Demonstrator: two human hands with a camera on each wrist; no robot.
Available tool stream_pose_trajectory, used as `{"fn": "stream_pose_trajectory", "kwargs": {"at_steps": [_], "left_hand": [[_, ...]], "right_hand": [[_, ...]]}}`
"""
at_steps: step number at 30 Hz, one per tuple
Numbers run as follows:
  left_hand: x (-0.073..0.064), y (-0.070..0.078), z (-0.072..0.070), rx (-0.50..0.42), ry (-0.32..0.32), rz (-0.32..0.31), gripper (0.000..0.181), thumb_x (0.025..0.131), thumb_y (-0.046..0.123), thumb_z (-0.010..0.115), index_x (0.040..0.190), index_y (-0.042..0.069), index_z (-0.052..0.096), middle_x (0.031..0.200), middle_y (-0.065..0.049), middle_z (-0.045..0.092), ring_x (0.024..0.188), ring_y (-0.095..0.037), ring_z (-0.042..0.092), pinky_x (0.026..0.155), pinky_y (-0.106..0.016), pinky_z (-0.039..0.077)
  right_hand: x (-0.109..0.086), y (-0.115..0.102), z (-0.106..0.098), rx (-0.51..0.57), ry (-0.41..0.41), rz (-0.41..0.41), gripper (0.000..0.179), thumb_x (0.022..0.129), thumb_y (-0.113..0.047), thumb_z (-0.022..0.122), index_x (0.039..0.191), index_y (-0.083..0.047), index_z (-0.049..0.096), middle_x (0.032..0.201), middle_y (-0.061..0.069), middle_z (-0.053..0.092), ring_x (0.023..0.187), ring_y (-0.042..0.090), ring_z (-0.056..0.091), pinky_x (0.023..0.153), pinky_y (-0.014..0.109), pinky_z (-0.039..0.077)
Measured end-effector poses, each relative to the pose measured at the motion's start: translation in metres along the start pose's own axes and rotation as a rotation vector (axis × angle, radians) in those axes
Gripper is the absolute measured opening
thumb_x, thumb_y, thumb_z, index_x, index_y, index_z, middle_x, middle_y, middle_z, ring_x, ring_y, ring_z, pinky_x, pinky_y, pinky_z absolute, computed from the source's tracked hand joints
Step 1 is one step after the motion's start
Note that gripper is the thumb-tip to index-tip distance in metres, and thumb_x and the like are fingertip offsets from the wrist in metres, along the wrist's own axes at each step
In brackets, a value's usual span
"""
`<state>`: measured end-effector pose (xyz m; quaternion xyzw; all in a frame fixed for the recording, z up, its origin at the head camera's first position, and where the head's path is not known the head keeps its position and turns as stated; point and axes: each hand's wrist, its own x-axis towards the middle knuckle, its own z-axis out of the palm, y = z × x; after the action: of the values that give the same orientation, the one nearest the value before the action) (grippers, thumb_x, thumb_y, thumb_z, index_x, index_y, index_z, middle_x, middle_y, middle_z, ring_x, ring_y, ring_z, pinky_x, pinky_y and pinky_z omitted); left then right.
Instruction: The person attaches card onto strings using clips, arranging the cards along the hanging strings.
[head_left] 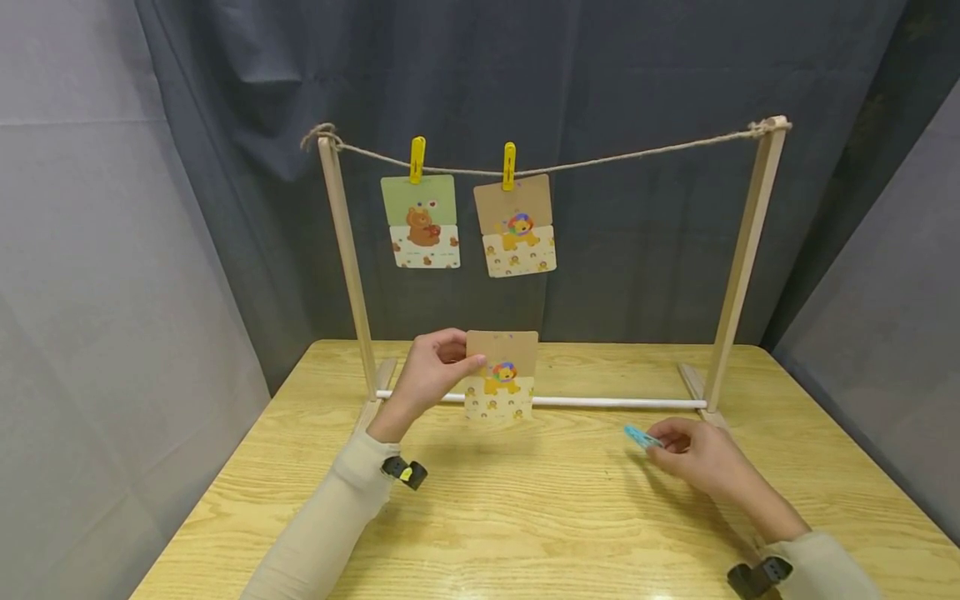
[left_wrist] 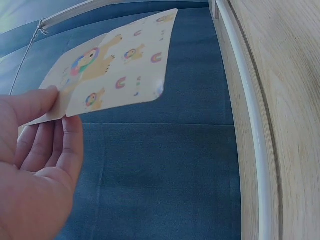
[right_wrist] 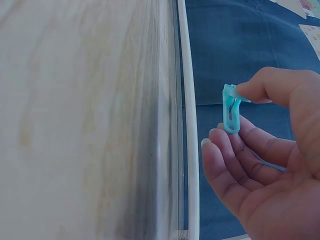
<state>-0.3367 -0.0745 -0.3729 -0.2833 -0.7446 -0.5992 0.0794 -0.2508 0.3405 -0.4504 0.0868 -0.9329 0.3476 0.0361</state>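
Note:
My left hand (head_left: 433,371) pinches a tan card with a lion print (head_left: 501,354) by its left edge, thumb on the front and fingers behind. The card is held upright above the table, below the rope. In the left wrist view the lion card (left_wrist: 125,65) tilts away from the thumb. My right hand (head_left: 701,454) holds a light blue clothespin (head_left: 642,437) over the right part of the table. The right wrist view shows the clothespin (right_wrist: 231,110) between thumb and fingertips.
A rope (head_left: 637,153) spans two wooden posts (head_left: 750,267). Yellow clothespins (head_left: 417,158) hold a green bear card (head_left: 420,200) and another lion card (head_left: 517,258) on its left half. A white rod (head_left: 615,402) joins the posts low over the wooden table (head_left: 495,517).

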Motion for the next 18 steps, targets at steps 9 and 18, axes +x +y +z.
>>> {"fn": "stream_pose_trajectory", "kwargs": {"at_steps": [9, 18], "left_hand": [[-0.001, 0.0, 0.0013, -0.016, 0.021, 0.005, 0.014, 0.092, 0.018, 0.081, 0.103, 0.008, 0.078, 0.096, -0.008, 0.078, 0.086, -0.02, 0.074, 0.077, -0.031, 0.059], [-0.0002, 0.0018, 0.0013, -0.062, 0.036, 0.035, 0.016, 0.092, 0.017, 0.081, 0.106, 0.008, 0.079, 0.099, -0.011, 0.079, 0.09, -0.024, 0.075, 0.079, -0.034, 0.061]], "right_hand": [[0.0013, -0.0002, 0.0005, 0.003, 0.057, -0.008, 0.036, 0.094, -0.038, 0.077, 0.115, -0.008, 0.073, 0.096, 0.001, 0.073, 0.087, 0.016, 0.067, 0.068, 0.028, 0.055], [0.001, -0.0054, -0.0037, 0.016, 0.125, -0.042, 0.034, 0.095, -0.039, 0.076, 0.117, -0.013, 0.075, 0.101, 0.002, 0.074, 0.088, 0.015, 0.069, 0.072, 0.027, 0.056]]}}
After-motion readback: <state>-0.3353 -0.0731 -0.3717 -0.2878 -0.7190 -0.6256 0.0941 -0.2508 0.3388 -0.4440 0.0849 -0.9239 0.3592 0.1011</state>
